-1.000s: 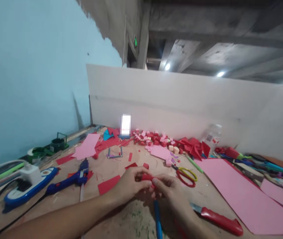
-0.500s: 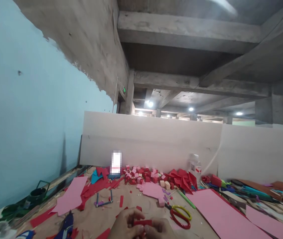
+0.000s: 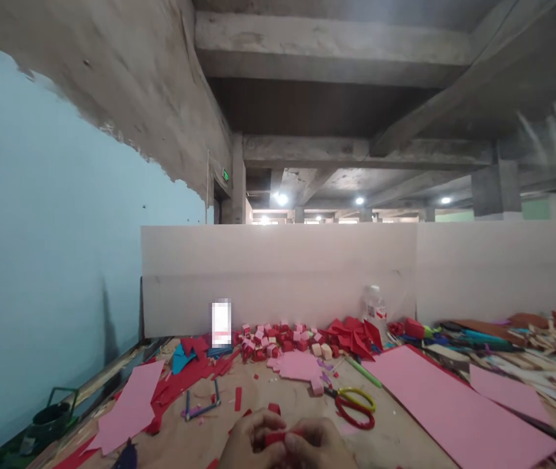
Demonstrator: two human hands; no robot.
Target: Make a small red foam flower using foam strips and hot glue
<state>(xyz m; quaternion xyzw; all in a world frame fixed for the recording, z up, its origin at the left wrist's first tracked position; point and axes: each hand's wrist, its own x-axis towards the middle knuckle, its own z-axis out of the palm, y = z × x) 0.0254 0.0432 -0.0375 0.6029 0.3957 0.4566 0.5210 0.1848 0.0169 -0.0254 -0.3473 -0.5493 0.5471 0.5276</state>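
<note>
Only the knuckles of my hands show at the bottom edge of the head view. My left hand (image 3: 247, 443) and my right hand (image 3: 318, 445) are pressed together, fingers curled round a small red foam piece (image 3: 278, 437) held between them. Just beyond them on the brown table (image 3: 395, 443) lie small red scraps (image 3: 274, 408) and a pair of scissors with red and yellow handles (image 3: 355, 407). My wrists and arms are out of frame.
A large pink sheet (image 3: 448, 407) lies to the right, another pink sheet (image 3: 131, 407) to the left. A heap of red and pink foam cubes (image 3: 278, 342) and a clear bottle (image 3: 374, 307) stand by the white back board (image 3: 278, 273). Sticks and pens clutter the far right.
The camera has tilted up, so the ceiling fills the view and my hands have sunk to the bottom edge. They stay closed together on the red piece.
</note>
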